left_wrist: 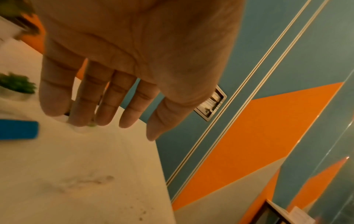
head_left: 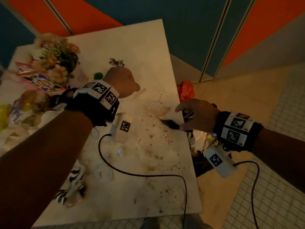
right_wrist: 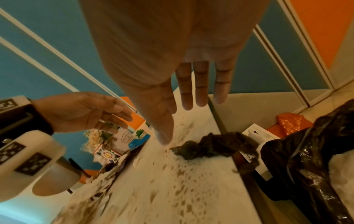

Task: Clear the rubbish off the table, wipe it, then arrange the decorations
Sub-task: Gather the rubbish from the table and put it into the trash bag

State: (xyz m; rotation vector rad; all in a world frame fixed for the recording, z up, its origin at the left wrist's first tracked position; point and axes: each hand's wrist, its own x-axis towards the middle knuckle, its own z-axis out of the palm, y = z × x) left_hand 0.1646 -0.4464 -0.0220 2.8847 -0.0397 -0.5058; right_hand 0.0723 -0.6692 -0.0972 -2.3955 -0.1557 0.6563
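My left hand [head_left: 122,81] hovers over the middle of the white table [head_left: 132,38], fingers straight and holding nothing [left_wrist: 107,115]. A small green potted plant [head_left: 98,75] and a tiny flower ornament [head_left: 116,62] stand just beyond it. My right hand [head_left: 189,116] is at the table's right edge, its fingers [right_wrist: 201,91] straight and empty. The thumb tip is close to the rim of a black rubbish bag [right_wrist: 210,145] draped onto the tabletop. The bag [head_left: 201,161] hangs beside the table. Brown stains [head_left: 155,146] speckle the surface.
A flower bouquet in a vase [head_left: 56,57], colourful wrappers [head_left: 41,80] and crumpled rubbish [head_left: 24,106] crowd the table's left side. A zebra-striped item [head_left: 72,184] and tissue scraps [head_left: 121,151] lie near the front. An orange bag [head_left: 185,91] and a white box [right_wrist: 256,134] sit on the floor to the right.
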